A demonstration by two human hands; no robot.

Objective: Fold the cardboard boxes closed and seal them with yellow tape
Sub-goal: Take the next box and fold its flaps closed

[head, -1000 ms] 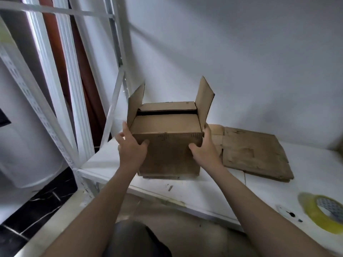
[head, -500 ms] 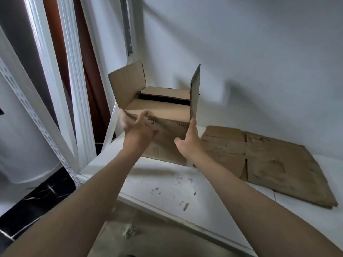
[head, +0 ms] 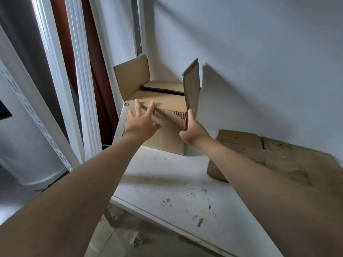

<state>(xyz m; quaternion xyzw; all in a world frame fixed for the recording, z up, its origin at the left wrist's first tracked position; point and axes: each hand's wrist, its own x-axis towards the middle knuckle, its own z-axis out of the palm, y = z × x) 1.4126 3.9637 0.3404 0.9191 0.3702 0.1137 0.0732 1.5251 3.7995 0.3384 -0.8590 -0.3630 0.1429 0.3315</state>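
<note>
A brown cardboard box [head: 167,132] stands in the far left corner of the white shelf [head: 167,186], against the wall. Its near and far top flaps lie folded down with a dark gap between them; the left flap [head: 132,76] and right flap [head: 191,84] stick up. My left hand [head: 143,121] lies flat on the box's near face and top edge with fingers spread. My right hand [head: 193,128] presses against the box's near right corner, thumb up along the edge. No tape is in view.
Flattened cardboard sheets [head: 278,156] lie on the shelf to the right of the box. White perforated shelf uprights [head: 37,115] and a white frame [head: 81,75] stand at left. The wall is close behind the box. Floor shows below the shelf's front edge.
The box has been slid from the shelf's front edge back into the far left corner. Both hands followed it, arms now stretched out. The yellow tape roll has left the view.
</note>
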